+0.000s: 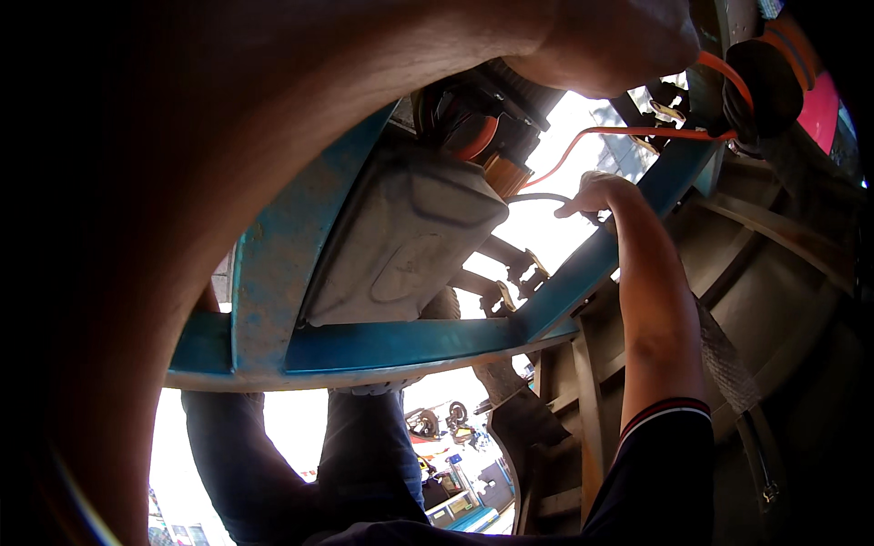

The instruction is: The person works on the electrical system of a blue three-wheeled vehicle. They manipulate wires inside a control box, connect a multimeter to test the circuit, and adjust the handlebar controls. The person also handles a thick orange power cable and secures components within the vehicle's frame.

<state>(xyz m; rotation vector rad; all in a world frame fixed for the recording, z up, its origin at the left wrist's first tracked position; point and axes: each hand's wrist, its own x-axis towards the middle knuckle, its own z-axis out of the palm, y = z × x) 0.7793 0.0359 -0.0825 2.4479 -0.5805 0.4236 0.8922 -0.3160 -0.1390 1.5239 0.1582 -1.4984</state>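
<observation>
My left forearm sweeps large across the top left. My left hand [614, 45] is curled at the upper edge, its fingers partly out of view; an orange cable [724, 71] comes out beside it. Below, my right hand [603, 191] is closed with thumb and fingers on a thin black cable [542, 197], near the teal metal frame [583, 273]. The black cable runs left towards a grey metal box [419, 237] hanging within the frame. Another orange cable [628, 131] arches above my right hand.
A teal crossbar [401, 346] spans the view in front of my legs [364, 446]. Brown metal ribs and panels [728, 227] lie to the right of my right arm. A braided sleeve [728, 364] hangs beside that arm. Parked motorbikes [442, 420] stand beyond, over bright ground.
</observation>
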